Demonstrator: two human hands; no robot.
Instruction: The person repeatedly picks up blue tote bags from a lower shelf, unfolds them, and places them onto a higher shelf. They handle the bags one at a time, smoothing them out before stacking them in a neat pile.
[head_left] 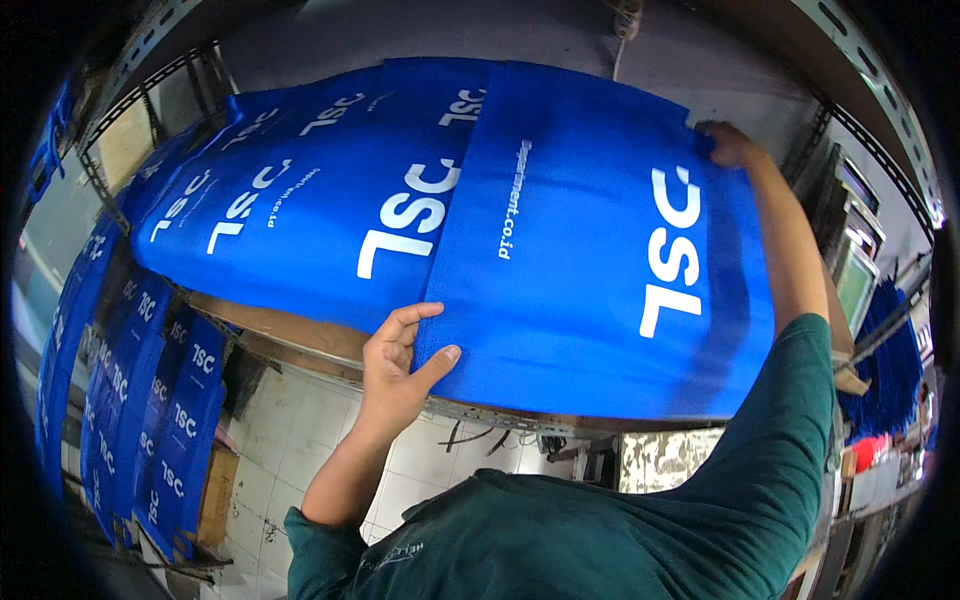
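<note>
A flat blue fabric piece with white lettering (580, 210), much like an unfilled cloth bag, lies in front of me on a shelf. It overlaps similar printed blue pieces (330, 210) spread out to the left. My left hand (395, 365) rests at its near left corner, thumb on the fabric and index fingertip against the edge, the two apart; the other fingers are curled. At the far right corner is my right hand (732, 146), arm stretched out. Motion blur and the hand's angle hide what its fingers do there.
More printed blue pieces (150, 400) hang or lie lower left, beside a cardboard box (217, 490). Perforated metal shelf posts (880, 100) frame the right side. A dark blue bundle (885, 360) sits at right. Below is a white tiled floor (285, 420).
</note>
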